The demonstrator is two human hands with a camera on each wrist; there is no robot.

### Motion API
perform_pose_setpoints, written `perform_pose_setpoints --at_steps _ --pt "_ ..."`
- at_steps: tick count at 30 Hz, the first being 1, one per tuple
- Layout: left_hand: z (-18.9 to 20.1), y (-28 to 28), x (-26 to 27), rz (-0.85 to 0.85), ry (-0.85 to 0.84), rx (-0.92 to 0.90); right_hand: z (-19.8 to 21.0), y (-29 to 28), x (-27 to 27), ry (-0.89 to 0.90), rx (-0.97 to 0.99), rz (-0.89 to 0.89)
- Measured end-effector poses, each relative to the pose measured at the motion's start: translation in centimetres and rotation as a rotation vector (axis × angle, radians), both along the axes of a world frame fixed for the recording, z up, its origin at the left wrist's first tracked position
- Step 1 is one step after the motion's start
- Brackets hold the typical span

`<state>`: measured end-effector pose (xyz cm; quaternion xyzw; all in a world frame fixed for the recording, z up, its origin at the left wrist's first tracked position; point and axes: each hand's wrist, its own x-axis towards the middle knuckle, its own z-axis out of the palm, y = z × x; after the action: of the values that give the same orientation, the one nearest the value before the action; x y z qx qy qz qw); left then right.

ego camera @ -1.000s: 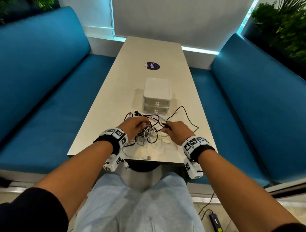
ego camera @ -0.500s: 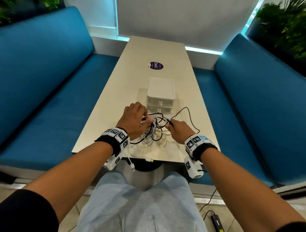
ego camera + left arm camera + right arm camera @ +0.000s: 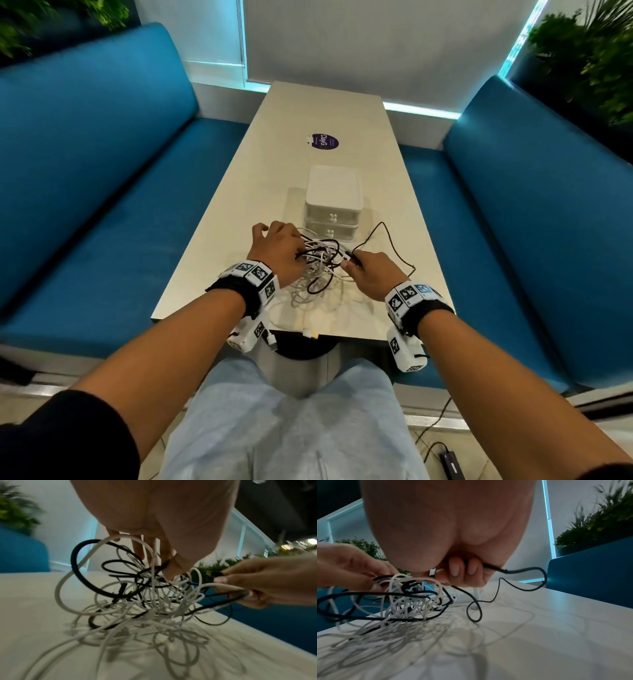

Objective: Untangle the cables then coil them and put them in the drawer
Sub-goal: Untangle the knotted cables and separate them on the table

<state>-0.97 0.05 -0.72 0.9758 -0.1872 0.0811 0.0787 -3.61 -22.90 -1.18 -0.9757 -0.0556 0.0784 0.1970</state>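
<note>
A tangle of black and white cables [image 3: 317, 270] [image 3: 150, 595] [image 3: 406, 601] is lifted partly off the near end of the table [image 3: 239, 205]. My left hand [image 3: 279, 246] [image 3: 164, 555] pinches strands at the top of the tangle. To its right, my right hand [image 3: 368, 270] [image 3: 458, 572] grips a thin black cable [image 3: 394, 240] [image 3: 522, 570] near its plug; that cable loops out to the right. A white two-drawer box [image 3: 333, 202] stands just behind the tangle, both drawers closed.
Blue bench seats [image 3: 85, 205] run along both sides of the narrow table. A purple round sticker [image 3: 323, 141] lies farther along the tabletop. White cable ends [image 3: 310, 333] trail to the table's near edge. A black power adapter [image 3: 452, 464] lies on the floor at the right.
Both hands have risen and moved toward the drawer box, lifting the tangle off the table. The left hand has shifted from over the pile to its upper left.
</note>
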Motion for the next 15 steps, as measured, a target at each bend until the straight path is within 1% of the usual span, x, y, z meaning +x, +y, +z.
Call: perform_pose_setpoints --at_steps 3,7,9,11,13,15 --pt "-0.2 1.0 0.1 0.031 0.056 -0.072 0.4 -0.4 -0.3 -0.028 0.015 -0.028" --pt "0.1 1.9 -0.1 0.022 0.048 -0.019 0.5 -0.6 -0.5 -0.068 -0.040 -0.065" --pt "0.6 1.6 -0.4 0.038 0.068 0.013 0.6 -0.3 -0.4 -0.103 -0.076 -0.078" --pt "1.0 1.0 -0.5 0.053 0.045 0.020 1.0 0.2 -0.6 -0.130 -0.117 -0.089" --pt "1.1 0.4 -0.5 0.061 -0.007 -0.047 1.4 0.7 -0.8 -0.156 -0.152 -0.098" --pt "1.4 -0.6 -0.7 0.018 -0.066 -0.138 1.4 1.2 -0.8 -0.165 -0.141 -0.089"
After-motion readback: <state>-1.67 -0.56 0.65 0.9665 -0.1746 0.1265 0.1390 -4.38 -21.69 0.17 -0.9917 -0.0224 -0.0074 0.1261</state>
